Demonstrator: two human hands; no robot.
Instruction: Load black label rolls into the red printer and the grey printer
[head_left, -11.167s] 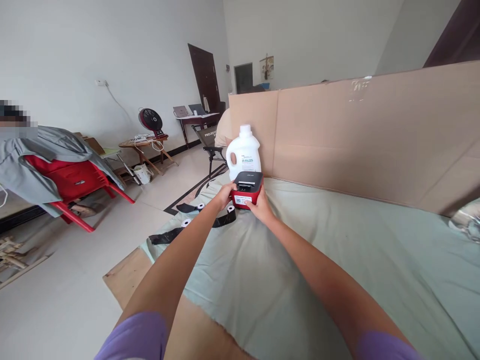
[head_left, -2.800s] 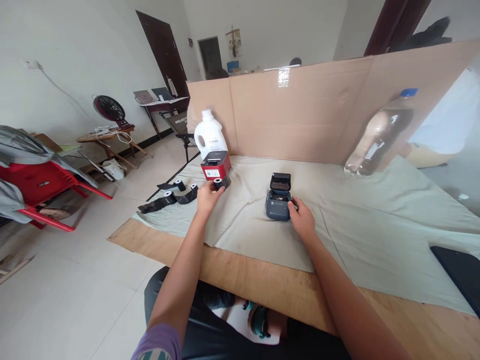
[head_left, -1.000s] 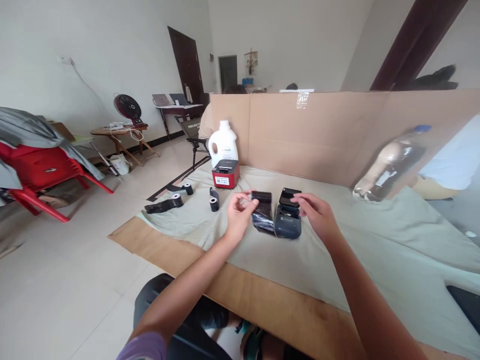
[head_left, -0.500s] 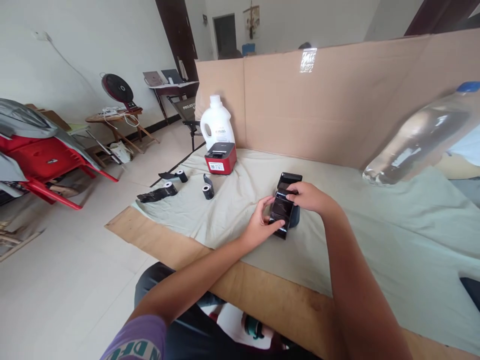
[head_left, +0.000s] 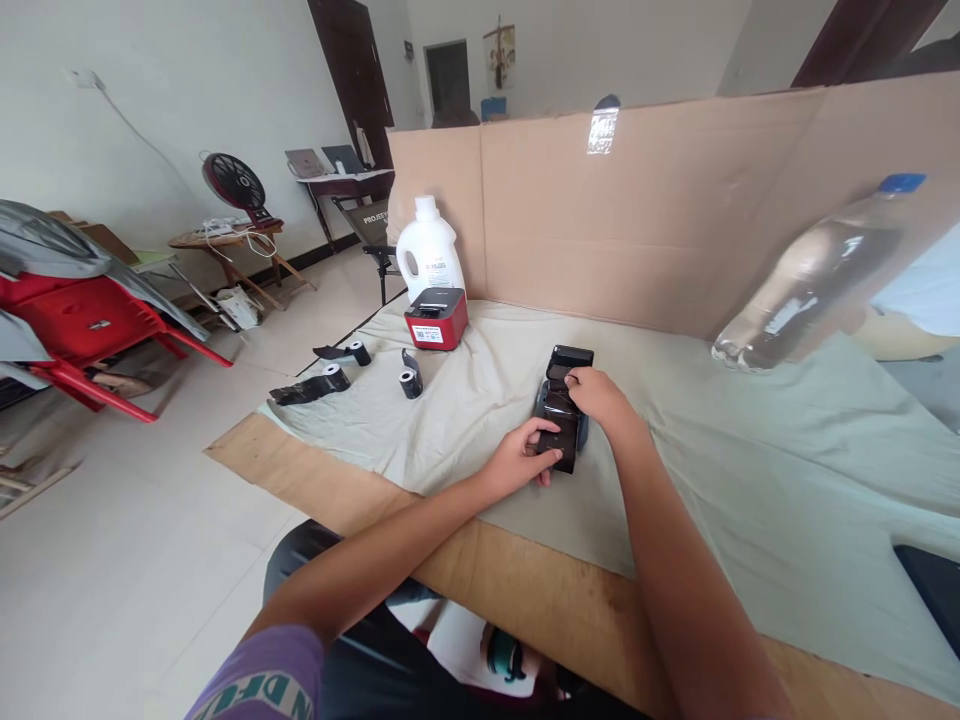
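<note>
– What's at the left edge of the frame?
– A red chair [head_left: 94,320] on a pale tiled floor [head_left: 172,530].
– And the upper left?
– A pale wall [head_left: 187,70] with a dark door [head_left: 352,70], and a fan [head_left: 235,182] on a wooden table [head_left: 189,242].

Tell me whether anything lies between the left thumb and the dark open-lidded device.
Yes: a black strip covers much of the device, and the thumb of the left hand rests on it.
</note>
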